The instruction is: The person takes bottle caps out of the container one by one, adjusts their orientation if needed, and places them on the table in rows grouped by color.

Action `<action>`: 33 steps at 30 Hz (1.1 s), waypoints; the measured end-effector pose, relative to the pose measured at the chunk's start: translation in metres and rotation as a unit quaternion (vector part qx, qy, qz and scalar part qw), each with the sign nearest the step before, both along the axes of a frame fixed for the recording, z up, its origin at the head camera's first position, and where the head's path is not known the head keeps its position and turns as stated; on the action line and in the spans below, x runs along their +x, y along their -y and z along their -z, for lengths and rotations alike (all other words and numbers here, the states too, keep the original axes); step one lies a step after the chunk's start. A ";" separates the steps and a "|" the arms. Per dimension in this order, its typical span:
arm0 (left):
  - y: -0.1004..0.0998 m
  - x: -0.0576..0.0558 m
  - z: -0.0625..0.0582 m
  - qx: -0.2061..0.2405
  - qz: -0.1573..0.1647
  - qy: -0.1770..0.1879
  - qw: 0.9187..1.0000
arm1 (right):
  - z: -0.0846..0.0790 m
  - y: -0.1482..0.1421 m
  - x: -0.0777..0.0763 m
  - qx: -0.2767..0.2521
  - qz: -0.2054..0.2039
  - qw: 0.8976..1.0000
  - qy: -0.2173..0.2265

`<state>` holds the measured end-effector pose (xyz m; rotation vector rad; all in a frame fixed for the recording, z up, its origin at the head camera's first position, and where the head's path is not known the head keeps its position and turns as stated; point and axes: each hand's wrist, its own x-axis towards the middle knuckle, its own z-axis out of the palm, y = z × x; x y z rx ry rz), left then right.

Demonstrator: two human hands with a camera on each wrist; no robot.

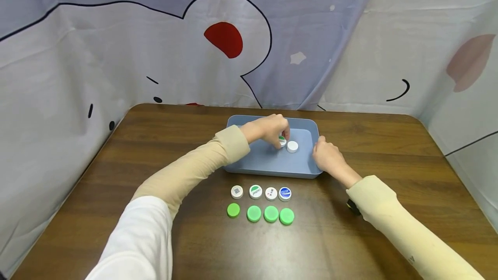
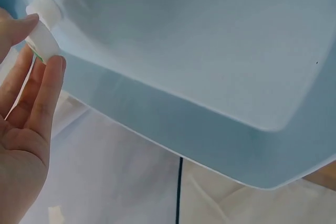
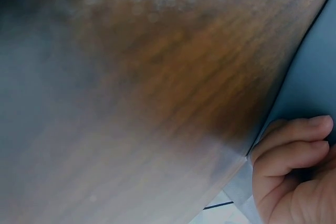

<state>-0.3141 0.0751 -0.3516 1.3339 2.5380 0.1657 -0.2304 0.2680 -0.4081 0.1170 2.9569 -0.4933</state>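
Observation:
My left hand [image 1: 272,129] reaches over the blue tray [image 1: 268,167] from the left. Thumb and fingertips pinch a white bottle cap [image 2: 43,40] by its edge, and green print shows on its face. Just beside it, a plain white cap [image 1: 292,146] lies on the tray floor. At the tray's right side is my right hand [image 1: 330,157], which grips the wall near the rim. In the right wrist view its fingers [image 3: 291,148] are curled beside the blue wall, with the thumb mostly hidden.
In front of the tray, a row of several white caps [image 1: 255,192] with differing prints lies on the wooden table [image 1: 186,237]. Nearer still is a row of several green caps [image 1: 271,214]. A patterned curtain [image 1: 155,55] hangs behind the table.

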 end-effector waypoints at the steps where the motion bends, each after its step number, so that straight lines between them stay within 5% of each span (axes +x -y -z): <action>1: 0.000 0.001 -0.001 0.002 0.002 -0.003 1.000 | 0.000 0.000 0.000 0.001 0.000 1.000 0.000; 11: 0.012 0.022 -0.013 0.036 0.026 -0.038 0.998 | 0.001 0.002 -0.001 0.000 -0.005 1.000 -0.006; 23: 0.006 0.059 -0.034 0.041 0.091 -0.067 0.993 | 0.002 -0.001 -0.001 -0.002 -0.004 1.000 0.000; 33: -0.006 0.097 -0.028 0.025 0.144 -0.057 0.988 | 0.000 -0.002 0.000 -0.007 -0.013 1.000 0.000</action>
